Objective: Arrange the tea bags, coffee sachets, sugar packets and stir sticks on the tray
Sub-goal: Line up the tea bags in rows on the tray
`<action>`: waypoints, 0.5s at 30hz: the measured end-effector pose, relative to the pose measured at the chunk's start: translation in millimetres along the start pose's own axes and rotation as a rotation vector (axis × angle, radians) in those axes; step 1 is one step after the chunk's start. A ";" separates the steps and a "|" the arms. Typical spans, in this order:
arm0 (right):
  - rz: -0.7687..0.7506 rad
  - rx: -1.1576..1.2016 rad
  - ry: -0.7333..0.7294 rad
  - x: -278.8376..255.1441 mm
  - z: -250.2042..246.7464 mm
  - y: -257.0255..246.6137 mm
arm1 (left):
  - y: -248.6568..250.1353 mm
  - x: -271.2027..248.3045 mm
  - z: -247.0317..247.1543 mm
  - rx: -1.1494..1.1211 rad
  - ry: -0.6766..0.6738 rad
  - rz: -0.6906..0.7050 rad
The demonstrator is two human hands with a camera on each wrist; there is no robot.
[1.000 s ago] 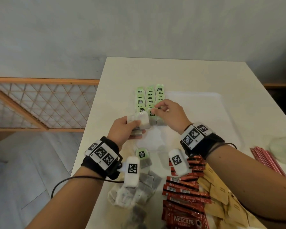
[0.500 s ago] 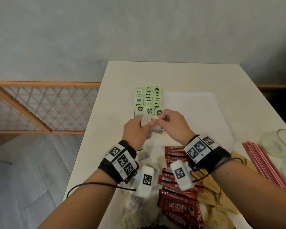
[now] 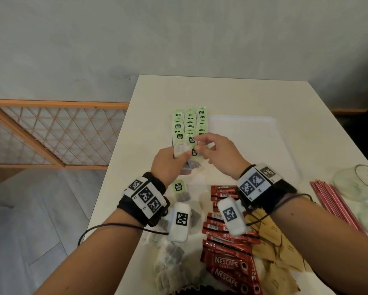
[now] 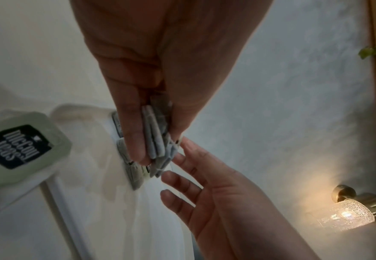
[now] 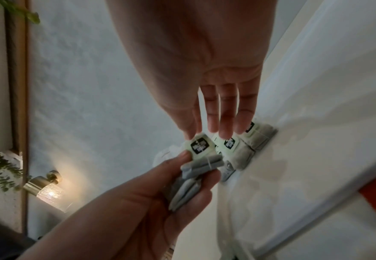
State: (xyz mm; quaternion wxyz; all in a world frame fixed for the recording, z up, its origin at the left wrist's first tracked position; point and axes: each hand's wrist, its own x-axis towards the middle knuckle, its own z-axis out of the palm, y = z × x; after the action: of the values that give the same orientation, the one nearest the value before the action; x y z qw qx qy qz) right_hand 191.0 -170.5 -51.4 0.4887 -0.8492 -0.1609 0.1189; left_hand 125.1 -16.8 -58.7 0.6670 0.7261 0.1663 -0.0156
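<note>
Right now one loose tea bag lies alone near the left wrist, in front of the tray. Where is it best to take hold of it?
Probably by its green paper tag, pinched from above at the two side edges. The tag is stiff and lies flat, face up, at the far end of the loose tea bag; the grey pouch is soft. The right hand appears freer, since the left hand holds a bundle of tea bags.

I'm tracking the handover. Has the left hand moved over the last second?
Yes. The left hand, gripping a bundle of tea bags, has moved forward and rightward, closer to the near end of the tea bag rows.
</note>
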 end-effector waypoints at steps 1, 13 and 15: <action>0.021 0.003 -0.042 3.2 0.9 -0.3 | -0.9 0.8 -1.2 0.000 -0.017 -0.011; -0.021 -0.301 -0.101 45.6 24.7 11.2 | -13.0 30.2 -55.0 -0.241 0.036 -0.222; -0.035 -0.294 -0.076 55.0 30.0 7.9 | -11.8 33.3 -60.6 -0.229 0.020 -0.216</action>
State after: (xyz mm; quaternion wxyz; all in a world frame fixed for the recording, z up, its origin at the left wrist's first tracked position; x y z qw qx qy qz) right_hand 232.0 -129.0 -75.6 0.3547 -0.9036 -0.2096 0.1175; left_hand 141.3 50.2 -71.6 0.7380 0.6234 0.2510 -0.0610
